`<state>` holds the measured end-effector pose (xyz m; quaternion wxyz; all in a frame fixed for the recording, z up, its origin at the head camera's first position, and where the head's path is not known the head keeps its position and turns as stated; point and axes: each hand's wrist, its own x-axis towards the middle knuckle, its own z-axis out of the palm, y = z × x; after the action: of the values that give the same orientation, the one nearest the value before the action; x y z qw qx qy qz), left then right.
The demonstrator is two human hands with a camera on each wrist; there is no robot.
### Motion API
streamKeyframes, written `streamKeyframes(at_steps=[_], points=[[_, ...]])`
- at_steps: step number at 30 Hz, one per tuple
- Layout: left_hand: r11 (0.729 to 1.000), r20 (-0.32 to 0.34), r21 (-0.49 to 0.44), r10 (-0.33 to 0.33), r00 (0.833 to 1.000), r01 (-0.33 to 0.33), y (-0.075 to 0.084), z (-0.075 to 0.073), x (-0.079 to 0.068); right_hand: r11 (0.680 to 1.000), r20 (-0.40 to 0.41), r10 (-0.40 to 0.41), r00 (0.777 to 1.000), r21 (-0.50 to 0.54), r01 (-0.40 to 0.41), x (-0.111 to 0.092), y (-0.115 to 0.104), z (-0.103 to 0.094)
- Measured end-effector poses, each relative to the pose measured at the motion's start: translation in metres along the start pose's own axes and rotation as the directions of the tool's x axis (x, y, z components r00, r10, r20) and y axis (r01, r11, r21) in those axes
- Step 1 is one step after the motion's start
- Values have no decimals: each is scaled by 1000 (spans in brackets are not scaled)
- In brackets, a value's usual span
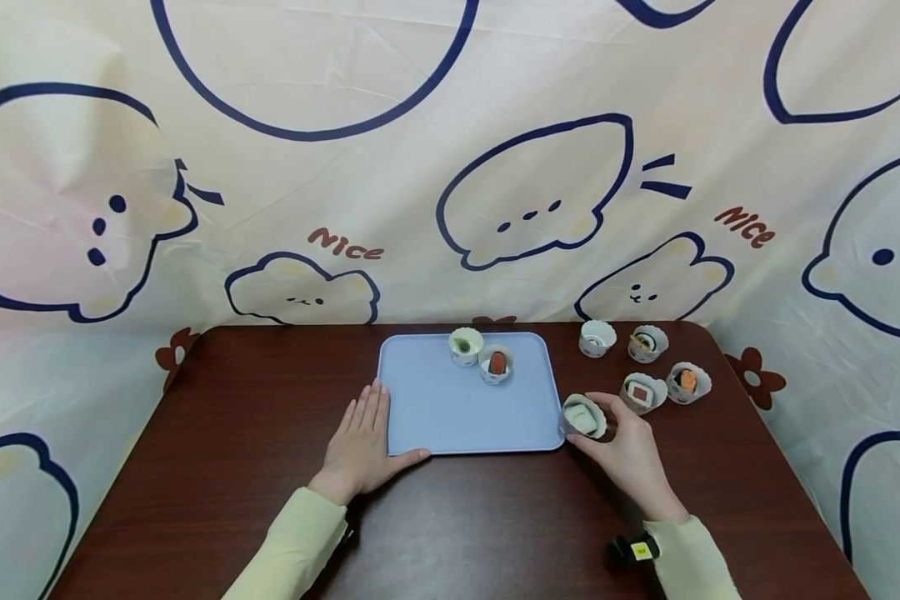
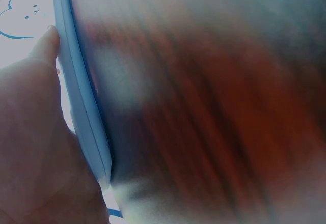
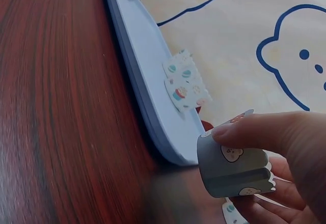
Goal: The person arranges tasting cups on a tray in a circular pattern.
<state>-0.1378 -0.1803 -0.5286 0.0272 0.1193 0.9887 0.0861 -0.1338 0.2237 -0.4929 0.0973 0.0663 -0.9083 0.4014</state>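
Note:
Between its thumb and fingers my right hand point(image 1: 630, 454) grips a scalloped paper baking cup point(image 3: 232, 170) printed with little bear faces. A pale white-green piece point(image 1: 582, 418) sits inside it. The cup is over the right front corner of a light blue tray point(image 1: 457, 425), tilted in the right wrist view. My left hand point(image 1: 360, 454) lies with straight fingers along the tray's left edge, its thumb at the front rim. Toward the tray's back stand two more paper cups, one point(image 1: 465, 361) with a green-topped piece, the other point(image 1: 494, 379) with a reddish-brown one.
Several filled paper cups stand on the dark wood table point(image 1: 495, 525) right of the tray. One cup point(image 1: 642, 407) with a white-and-brown piece is just beyond my right hand, beside one point(image 1: 686, 398) with an orange piece. A cartoon-printed curtain point(image 1: 405, 183) hangs behind the table.

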Motion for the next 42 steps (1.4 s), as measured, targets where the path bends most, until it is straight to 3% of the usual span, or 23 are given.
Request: streamKeyframes(at_steps=[25,42], points=[[1000,6,20,-5,1000,4,0,-2,2,996,50,-36,998,85,31,15,-14,26],[1000,3,10,-9,1000,9,0,2,0,992,84,-22,996,128,11,16,-26,38]])
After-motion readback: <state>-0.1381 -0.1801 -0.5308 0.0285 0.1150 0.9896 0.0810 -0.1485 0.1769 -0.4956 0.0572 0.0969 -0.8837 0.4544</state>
